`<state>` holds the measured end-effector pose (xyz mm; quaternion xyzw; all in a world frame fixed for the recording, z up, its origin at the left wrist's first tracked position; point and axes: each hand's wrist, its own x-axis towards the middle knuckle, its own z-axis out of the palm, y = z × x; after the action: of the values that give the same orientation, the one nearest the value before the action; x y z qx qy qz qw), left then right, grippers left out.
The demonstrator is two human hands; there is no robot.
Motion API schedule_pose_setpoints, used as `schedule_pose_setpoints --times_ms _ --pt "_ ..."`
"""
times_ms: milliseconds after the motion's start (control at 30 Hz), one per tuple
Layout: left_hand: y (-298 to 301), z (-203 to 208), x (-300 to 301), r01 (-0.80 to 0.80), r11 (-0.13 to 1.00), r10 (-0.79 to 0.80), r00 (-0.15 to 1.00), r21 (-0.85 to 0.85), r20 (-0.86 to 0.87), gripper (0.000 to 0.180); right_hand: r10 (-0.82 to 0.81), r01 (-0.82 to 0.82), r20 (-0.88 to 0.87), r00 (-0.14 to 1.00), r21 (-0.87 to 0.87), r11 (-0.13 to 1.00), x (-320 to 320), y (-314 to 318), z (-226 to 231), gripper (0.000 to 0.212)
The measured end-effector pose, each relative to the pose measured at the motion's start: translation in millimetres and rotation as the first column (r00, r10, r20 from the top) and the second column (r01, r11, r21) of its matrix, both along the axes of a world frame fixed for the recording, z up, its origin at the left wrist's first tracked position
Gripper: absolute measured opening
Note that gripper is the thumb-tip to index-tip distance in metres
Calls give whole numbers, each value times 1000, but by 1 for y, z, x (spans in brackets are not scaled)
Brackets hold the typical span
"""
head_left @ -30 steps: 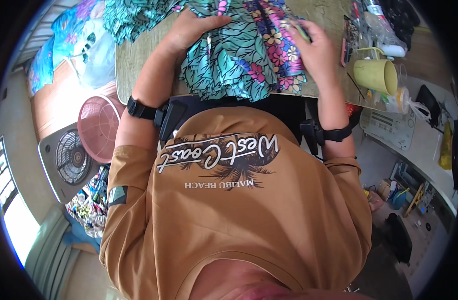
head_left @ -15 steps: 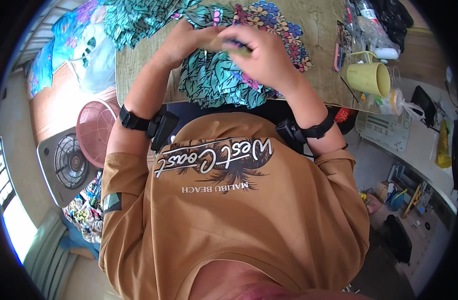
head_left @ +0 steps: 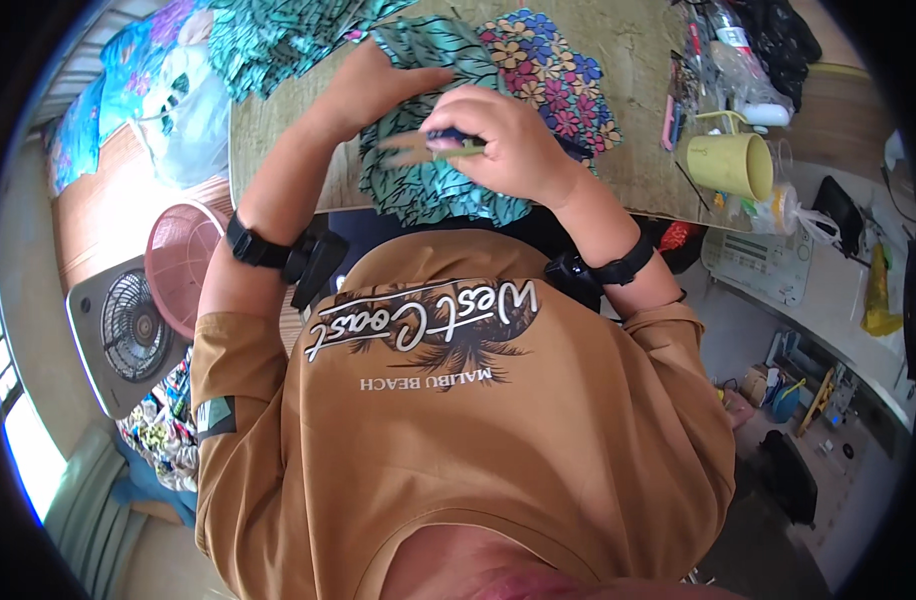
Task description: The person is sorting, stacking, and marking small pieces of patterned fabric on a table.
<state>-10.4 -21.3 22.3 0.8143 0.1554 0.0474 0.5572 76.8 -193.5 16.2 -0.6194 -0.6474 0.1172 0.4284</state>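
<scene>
Here you are at the table (head_left: 643, 110), the leafy teal cloth (head_left: 433, 190) spread at 12 o'clock! Your left hand (head_left: 363, 92) lies on it towards 11, thumb stretched out; its fingertips are hidden, so whether they pinch cannot be told. Your right hand (head_left: 503, 142), just past 12, curls round a small dark-and-green tool (head_left: 461, 146), its outer end blurred. Hands close together, contact unclear! Flowered cloth (head_left: 553, 85) sits at 1, a teal heap (head_left: 283, 45) at 11, the yellow mug (head_left: 723, 165) at 2.
</scene>
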Motion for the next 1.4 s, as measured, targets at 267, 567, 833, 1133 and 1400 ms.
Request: schedule_pose_setpoints --times_ms 267,567,833,1133,1400 --pt "5 -14 -2 -86 887 70 996 -454 -50 25 -550 539 -338 764 -135 832 54 -58 -23 31" --pt "19 10 0 -57 680 19 998 -731 -60 26 -604 578 -224 765 -175 797 59 -74 -26 34" --pt "81 69 14 -22 514 72 997 -857 17 32 -586 553 -290 757 -194 810 76 -95 -46 32" --pt "213 26 19 -646 677 702 711 351 -45 51 -606 557 -198 770 -254 790 55 -75 -25 34" --pt "192 52 -29 -350 710 429 903 610 19 70 -604 522 -228 763 -332 785 54 -68 -15 35"
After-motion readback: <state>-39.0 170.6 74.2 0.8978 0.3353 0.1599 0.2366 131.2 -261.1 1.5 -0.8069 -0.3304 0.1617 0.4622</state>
